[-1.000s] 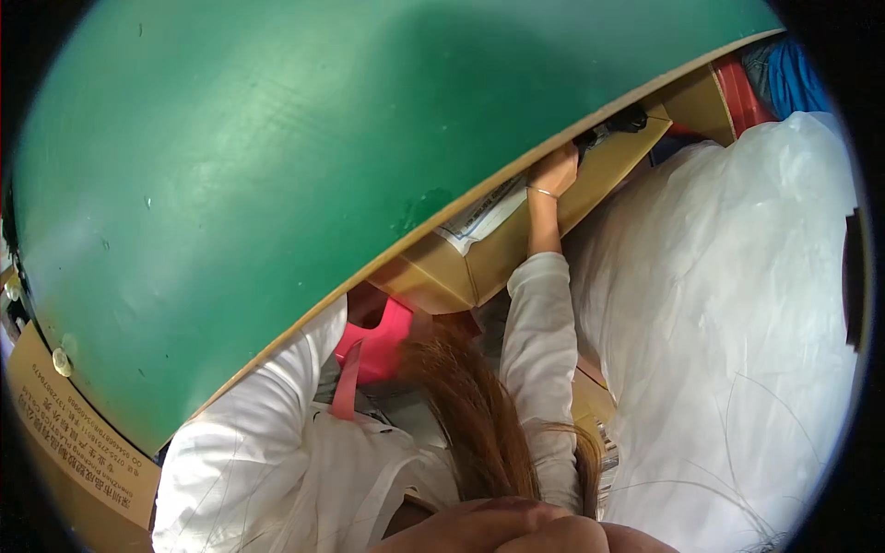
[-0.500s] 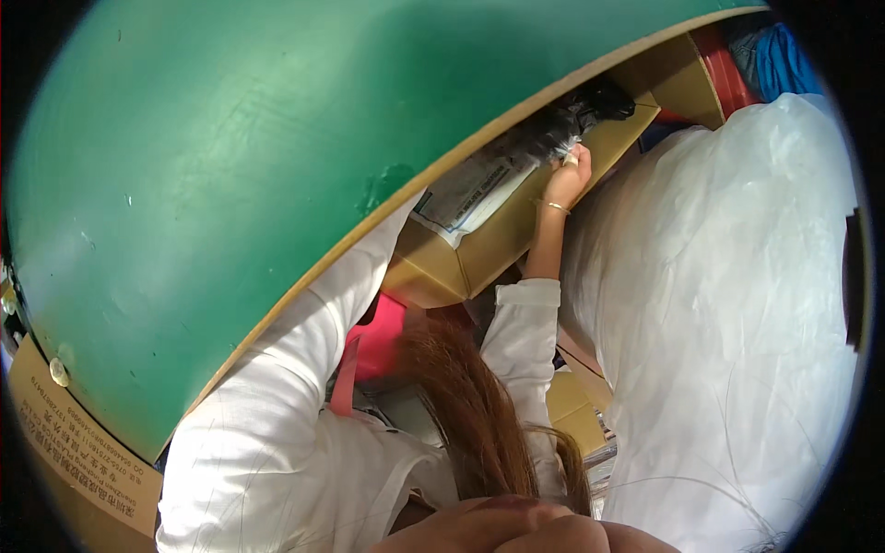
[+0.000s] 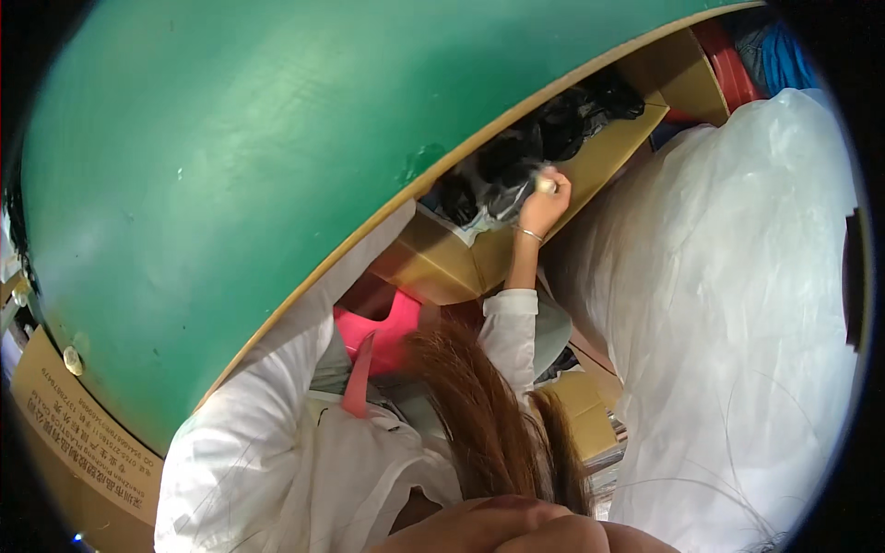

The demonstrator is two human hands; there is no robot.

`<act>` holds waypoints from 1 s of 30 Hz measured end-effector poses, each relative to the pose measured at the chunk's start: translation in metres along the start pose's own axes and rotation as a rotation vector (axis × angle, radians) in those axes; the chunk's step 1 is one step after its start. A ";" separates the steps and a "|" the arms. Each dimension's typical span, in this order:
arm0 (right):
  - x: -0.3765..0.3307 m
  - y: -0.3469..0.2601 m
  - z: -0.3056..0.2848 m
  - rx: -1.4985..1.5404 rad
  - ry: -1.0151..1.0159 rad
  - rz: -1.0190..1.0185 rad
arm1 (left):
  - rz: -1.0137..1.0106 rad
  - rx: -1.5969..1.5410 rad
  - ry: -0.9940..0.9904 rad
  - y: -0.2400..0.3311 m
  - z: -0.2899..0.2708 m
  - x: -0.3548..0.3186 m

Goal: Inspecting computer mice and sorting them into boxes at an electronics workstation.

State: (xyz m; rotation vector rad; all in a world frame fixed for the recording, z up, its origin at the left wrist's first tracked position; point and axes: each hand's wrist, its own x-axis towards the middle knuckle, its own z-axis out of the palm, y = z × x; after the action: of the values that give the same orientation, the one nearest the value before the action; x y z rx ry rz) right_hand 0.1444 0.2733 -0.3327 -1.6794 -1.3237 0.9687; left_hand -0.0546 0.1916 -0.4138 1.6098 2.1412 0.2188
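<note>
My right hand (image 3: pixel 546 205), with a thin bracelet at the wrist, is closed on the edge of a clear plastic bag (image 3: pixel 505 201) with dark contents. It is inside an open cardboard box (image 3: pixel 597 168) that stands partly under a green tabletop (image 3: pixel 267 157). Black plastic-wrapped bundles (image 3: pixel 562 129) lie along the box beyond the hand. Only a corner of a white printed package (image 3: pixel 475 227) shows beneath the bag. My left sleeve (image 3: pixel 355 267) runs under the table edge, which hides the left hand.
A large, bulging whitish plastic sack (image 3: pixel 728 276) stands close on the right. Blue cloth (image 3: pixel 784 55) and a red container (image 3: pixel 728 69) are at the far right. At the lower left stands a printed carton (image 3: pixel 88 442). Something pink (image 3: pixel 396 332) lies below the box.
My right hand has moved left and nearer, bringing the clear bag with it. Dark bagged contents now cover most of the white package. More black bundles show behind.
</note>
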 end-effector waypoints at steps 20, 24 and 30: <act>-0.070 -0.041 -0.027 -0.445 0.127 0.021 | -0.054 -0.476 0.142 0.022 -0.010 0.044; -0.048 -0.042 -0.010 -0.504 -0.021 0.062 | -0.227 -0.640 0.160 0.015 -0.015 0.054; 0.020 -0.012 0.027 -0.801 -0.093 0.154 | -0.477 -0.860 0.174 0.007 -0.033 0.063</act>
State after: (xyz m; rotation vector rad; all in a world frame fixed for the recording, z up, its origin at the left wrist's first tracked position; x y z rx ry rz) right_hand 0.1182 0.2984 -0.3347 -2.3732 -1.8108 0.6270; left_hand -0.0772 0.2574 -0.3979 0.5973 2.0340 0.9828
